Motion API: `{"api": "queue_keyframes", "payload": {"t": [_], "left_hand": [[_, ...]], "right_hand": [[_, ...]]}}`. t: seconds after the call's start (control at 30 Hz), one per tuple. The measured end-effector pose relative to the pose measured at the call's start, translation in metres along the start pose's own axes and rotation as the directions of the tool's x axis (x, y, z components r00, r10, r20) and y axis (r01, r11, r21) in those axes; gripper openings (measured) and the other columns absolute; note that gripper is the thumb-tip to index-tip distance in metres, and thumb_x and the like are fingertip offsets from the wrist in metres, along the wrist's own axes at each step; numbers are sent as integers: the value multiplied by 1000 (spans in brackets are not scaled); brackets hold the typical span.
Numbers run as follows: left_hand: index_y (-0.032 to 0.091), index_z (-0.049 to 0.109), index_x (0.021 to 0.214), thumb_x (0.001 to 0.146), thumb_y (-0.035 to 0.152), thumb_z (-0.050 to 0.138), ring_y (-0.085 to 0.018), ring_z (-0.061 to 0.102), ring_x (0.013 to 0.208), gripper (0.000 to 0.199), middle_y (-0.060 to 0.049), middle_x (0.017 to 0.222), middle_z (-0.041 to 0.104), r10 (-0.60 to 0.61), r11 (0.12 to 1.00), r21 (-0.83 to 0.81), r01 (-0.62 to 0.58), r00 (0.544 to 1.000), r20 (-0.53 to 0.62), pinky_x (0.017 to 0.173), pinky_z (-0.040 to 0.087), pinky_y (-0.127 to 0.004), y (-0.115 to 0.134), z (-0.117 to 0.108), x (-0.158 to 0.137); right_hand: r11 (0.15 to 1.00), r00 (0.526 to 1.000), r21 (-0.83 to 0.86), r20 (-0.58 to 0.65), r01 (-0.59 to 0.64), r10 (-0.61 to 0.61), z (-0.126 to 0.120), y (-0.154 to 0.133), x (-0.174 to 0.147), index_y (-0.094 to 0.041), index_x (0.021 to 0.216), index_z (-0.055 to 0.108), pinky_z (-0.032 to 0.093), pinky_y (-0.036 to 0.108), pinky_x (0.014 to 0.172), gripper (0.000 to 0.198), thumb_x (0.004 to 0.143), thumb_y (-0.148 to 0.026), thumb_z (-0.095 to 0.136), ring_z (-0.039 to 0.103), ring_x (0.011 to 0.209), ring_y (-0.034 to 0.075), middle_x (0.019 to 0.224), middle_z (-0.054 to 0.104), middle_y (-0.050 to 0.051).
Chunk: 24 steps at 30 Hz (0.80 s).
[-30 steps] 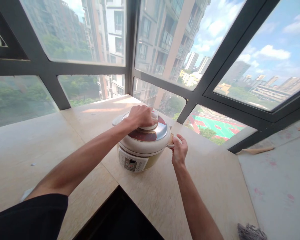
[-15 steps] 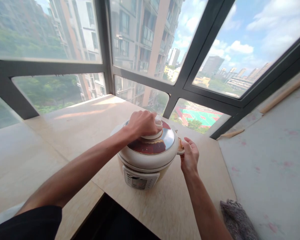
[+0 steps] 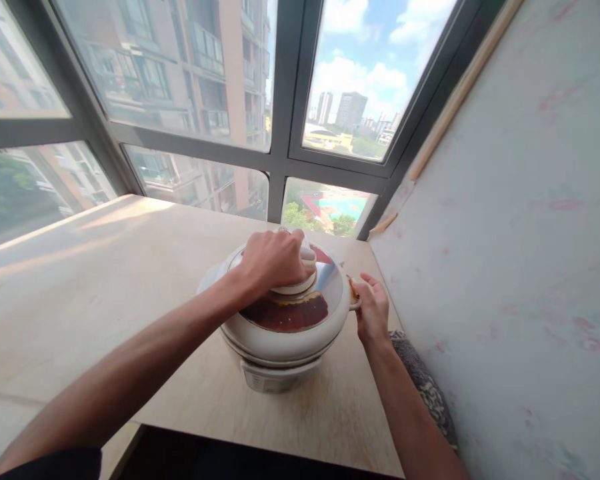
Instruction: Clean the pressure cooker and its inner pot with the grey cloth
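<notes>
A cream electric pressure cooker [image 3: 280, 343] with a shiny dark-red and silver lid top [image 3: 300, 313] stands upright on the pale counter. My left hand [image 3: 275, 259] is wrapped round the knob-like lid handle [image 3: 307, 257] in the middle of the lid. At the cooker's right side, my right hand [image 3: 373, 307] pinches the side handle [image 3: 355, 297], which has a brownish worn patch. The control panel [image 3: 275, 379] faces me, low on the front. The lid looks seated on the body, with a seam showing below its rim.
The pale counter [image 3: 105, 267] runs left under grey-framed windows [image 3: 280, 120]. A flowered wall [image 3: 505, 233] rises close on the right. A grey patterned cloth [image 3: 425, 380] lies between my right forearm and that wall. The counter's front edge [image 3: 220, 437] is near me.
My view has turned right and tilted, so the wall fills more of the picture. The cooker appears slightly rotated. Both hands keep their holds.
</notes>
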<state>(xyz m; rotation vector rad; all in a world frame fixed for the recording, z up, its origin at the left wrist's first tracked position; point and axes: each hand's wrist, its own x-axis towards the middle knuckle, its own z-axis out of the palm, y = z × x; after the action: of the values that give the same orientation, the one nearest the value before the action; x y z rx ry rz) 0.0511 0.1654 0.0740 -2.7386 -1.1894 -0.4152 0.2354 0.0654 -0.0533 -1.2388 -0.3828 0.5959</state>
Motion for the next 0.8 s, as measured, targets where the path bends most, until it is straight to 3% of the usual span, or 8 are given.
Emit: {"api": "queue_keyframes", "payload": {"t": [0.2,0.33,0.5,0.57,0.63,0.73,0.8], "left_hand": [[15,68,104,83,63,50,-34,70,83,55,-17,94,74,-45,999,-12,45,999,3,67,46,-39,5,4,1],[14,67,105,81,81,43,-35,69,84,75,-17,95,72,23,997,-78,-24,1000,-9,68,46,-40,0,4,-5],[18,66,112,89,75,36,-31,66,91,68,-13,106,67,72,959,-270,-88,995,-72,74,48,-38,-29,8,-21],[19,67,110,92,69,34,-28,65,90,62,-11,103,66,7,921,-385,-59,991,-137,78,48,-38,-48,15,-31],[19,68,105,93,63,35,-27,65,90,57,-11,98,66,-142,884,-467,28,967,-210,83,49,-40,-67,25,-43],[16,68,104,86,55,48,-29,64,93,47,-13,98,68,-445,804,-528,273,865,-232,88,48,-43,-91,46,-64],[14,68,102,82,50,51,-29,65,95,44,-13,101,69,-571,682,-625,380,811,-130,87,49,-42,-101,62,-76]], "right_hand": [[996,994,-88,105,-2,12,-12,-3,5,-18,115,55,39,21,48,64,62,-45,80,54,56,11,74,67,-2],[988,976,-153,209,-24,56,-20,-5,5,-19,109,60,40,20,48,57,67,-52,79,51,54,9,72,64,-4],[994,941,-104,335,-15,49,-26,5,1,-20,88,63,40,21,47,42,75,-58,74,46,52,9,64,56,-5],[997,932,-76,358,-27,52,-25,11,-1,-20,79,61,40,22,47,42,78,-62,70,46,52,10,61,54,-4],[997,933,-63,355,-46,65,-24,15,-2,-21,75,60,40,23,46,44,78,-64,68,46,51,11,59,54,-4],[994,930,-62,353,-85,101,-24,17,-1,-21,77,61,41,24,47,45,77,-66,69,48,51,12,59,55,-3],[988,920,-88,363,-123,147,-27,16,-1,-22,77,61,42,25,48,49,75,-70,68,49,52,13,60,56,-2]]}}
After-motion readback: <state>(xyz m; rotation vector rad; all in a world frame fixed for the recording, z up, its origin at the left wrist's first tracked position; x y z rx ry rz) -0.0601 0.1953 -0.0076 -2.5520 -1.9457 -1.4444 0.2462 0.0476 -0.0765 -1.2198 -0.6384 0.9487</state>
